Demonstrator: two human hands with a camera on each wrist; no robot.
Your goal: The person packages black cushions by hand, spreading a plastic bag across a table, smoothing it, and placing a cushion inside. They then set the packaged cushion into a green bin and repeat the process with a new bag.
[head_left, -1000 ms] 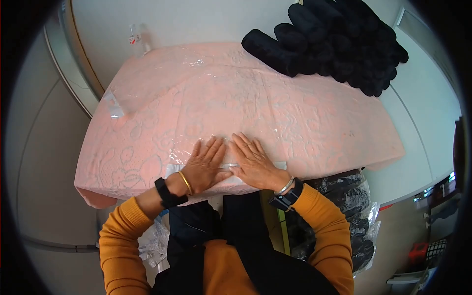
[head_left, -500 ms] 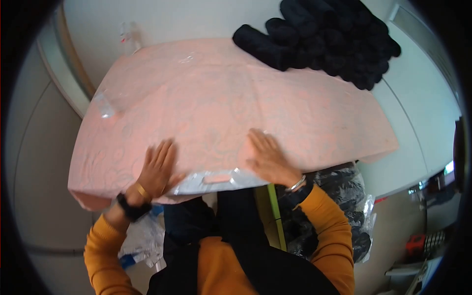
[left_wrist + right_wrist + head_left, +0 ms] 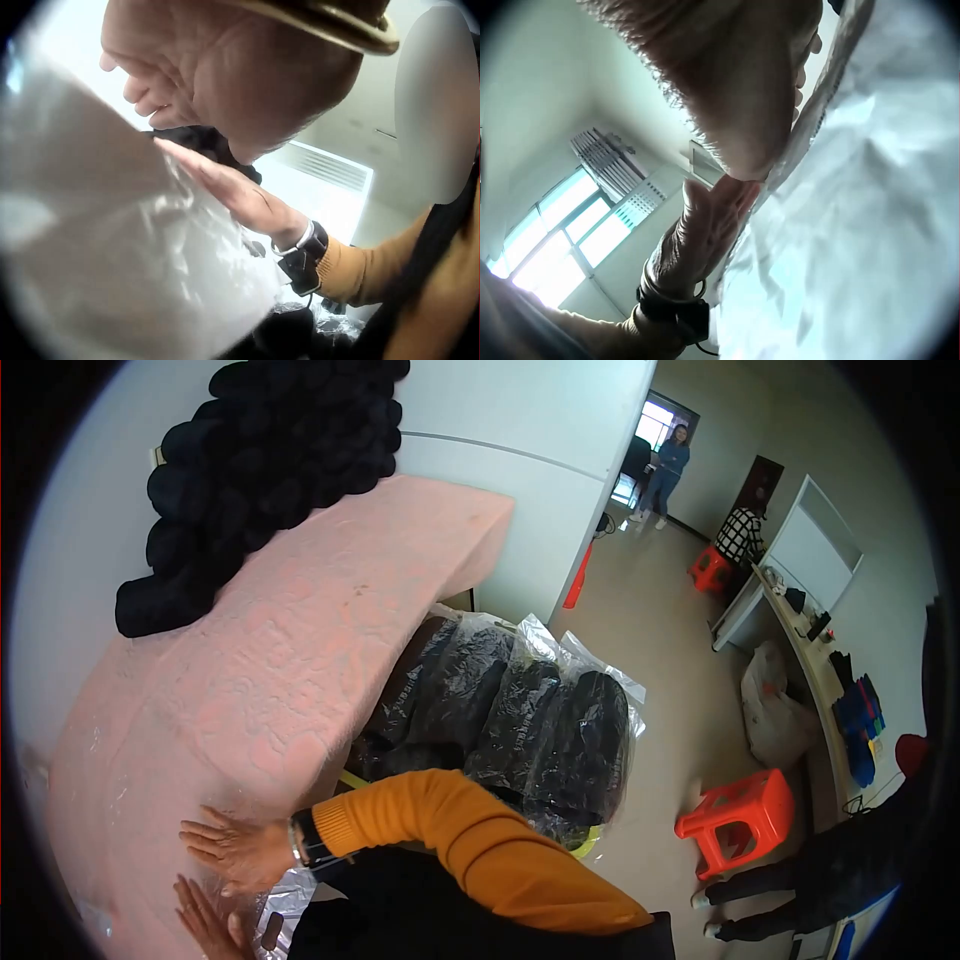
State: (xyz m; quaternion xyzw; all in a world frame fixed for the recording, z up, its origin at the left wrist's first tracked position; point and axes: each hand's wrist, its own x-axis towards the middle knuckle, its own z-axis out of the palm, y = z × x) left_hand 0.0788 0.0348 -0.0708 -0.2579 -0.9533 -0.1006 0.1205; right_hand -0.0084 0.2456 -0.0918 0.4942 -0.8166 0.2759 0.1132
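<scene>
On the pink patterned cloth (image 3: 290,660) over the table lies a clear plastic bag, its silvery-white edge strip (image 3: 290,900) with a handle slot showing at the table's front edge. My right hand (image 3: 240,855) rests palm down near this strip, fingers spread and straight. Beside it, at the bottom of the head view, my left hand (image 3: 205,922) has its fingers extended too, partly cut off by the frame. In the left wrist view the left palm (image 3: 232,82) is above the shiny plastic (image 3: 150,247), with the right hand (image 3: 236,196) flat against it. Neither hand holds anything.
Black plush rolls (image 3: 270,460) are piled at the table's back. Bagged black rolls (image 3: 510,710) lie beside the table on the right. A red stool (image 3: 740,815), a white sack (image 3: 775,700) and a long side table (image 3: 810,650) stand farther right. Other people are in the room.
The head view has swung right, bringing the room and other people into sight. My hands were together, then spread apart along the bag's edge strip; now they are closer together again, flat.
</scene>
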